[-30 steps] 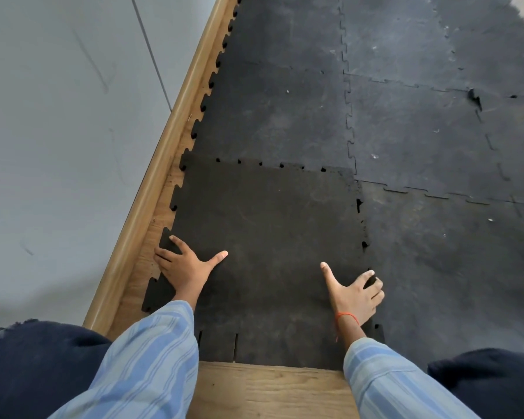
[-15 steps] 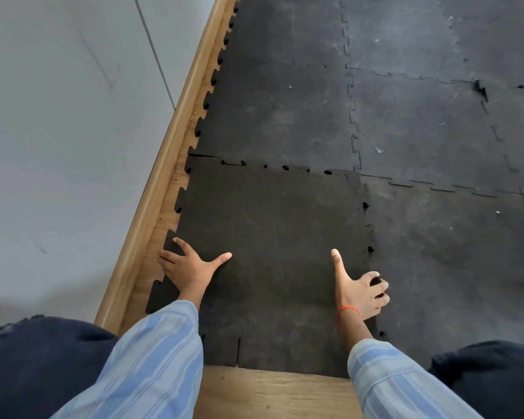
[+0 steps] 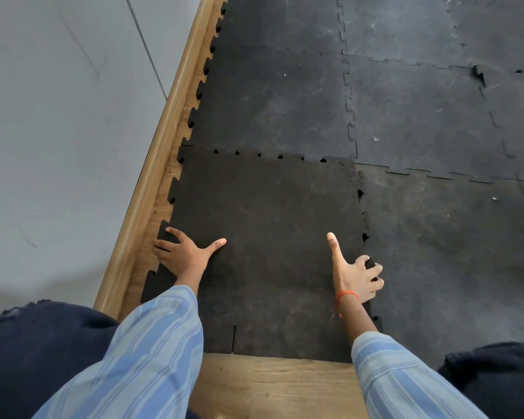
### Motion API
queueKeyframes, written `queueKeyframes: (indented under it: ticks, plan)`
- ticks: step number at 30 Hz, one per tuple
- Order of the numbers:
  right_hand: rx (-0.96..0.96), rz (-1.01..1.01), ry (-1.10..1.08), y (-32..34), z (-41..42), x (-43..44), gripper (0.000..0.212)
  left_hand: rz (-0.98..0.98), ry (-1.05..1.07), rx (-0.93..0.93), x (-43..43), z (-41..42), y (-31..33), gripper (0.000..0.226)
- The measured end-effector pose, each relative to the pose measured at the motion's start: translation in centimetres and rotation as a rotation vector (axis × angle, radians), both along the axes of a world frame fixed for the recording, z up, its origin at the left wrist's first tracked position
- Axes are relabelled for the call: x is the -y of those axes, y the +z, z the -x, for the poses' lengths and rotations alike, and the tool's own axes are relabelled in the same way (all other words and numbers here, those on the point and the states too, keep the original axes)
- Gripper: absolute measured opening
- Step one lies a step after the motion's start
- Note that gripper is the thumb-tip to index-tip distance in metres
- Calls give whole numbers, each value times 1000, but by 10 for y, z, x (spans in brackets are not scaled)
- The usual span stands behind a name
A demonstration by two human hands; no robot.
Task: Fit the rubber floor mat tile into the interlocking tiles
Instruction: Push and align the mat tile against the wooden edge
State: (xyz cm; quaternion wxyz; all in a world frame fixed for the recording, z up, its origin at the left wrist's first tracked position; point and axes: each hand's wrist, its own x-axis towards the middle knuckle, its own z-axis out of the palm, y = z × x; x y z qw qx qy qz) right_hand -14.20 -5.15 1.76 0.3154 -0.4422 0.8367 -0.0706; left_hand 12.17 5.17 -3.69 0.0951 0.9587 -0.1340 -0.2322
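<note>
A dark rubber floor mat tile (image 3: 263,237) with toothed edges lies on the floor in front of me. Its far edge meets the laid interlocking tiles (image 3: 273,95), with small gaps showing along that seam and along the right seam. My left hand (image 3: 185,255) lies flat on the tile's left edge, fingers spread over a tooth. My right hand (image 3: 357,273) is at the tile's right edge, thumb stretched across the top and fingers curled over the edge teeth, gripping them.
A wooden skirting board (image 3: 161,164) and grey wall (image 3: 58,131) run along the left. Bare wooden floor (image 3: 279,385) shows at the tile's near edge. More laid tiles (image 3: 436,237) cover the floor to the right. My dark-clad knees sit at both lower corners.
My right hand has gone from lying flat to curling its fingers around the tile's right edge. The view has shifted slightly. The left hand has stayed put.
</note>
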Motion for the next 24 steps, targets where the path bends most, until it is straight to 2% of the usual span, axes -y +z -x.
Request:
queueKeyframes:
  ticks: [10, 16, 22, 24]
  plan:
    - [-3, -23, 58, -6, 0, -6, 123, 16, -3, 9, -2, -10, -2, 136]
    - [-69, 18, 69, -13, 0, -7, 115, 16, -17, 11, -6, -10, -3, 136]
    - [-159, 33, 177, -18, 9, -16, 106, 38, -21, 29, -6, -8, -7, 134]
    - [-190, 31, 212, -18, 11, -20, 109, 37, -26, 39, -6, -7, -10, 134]
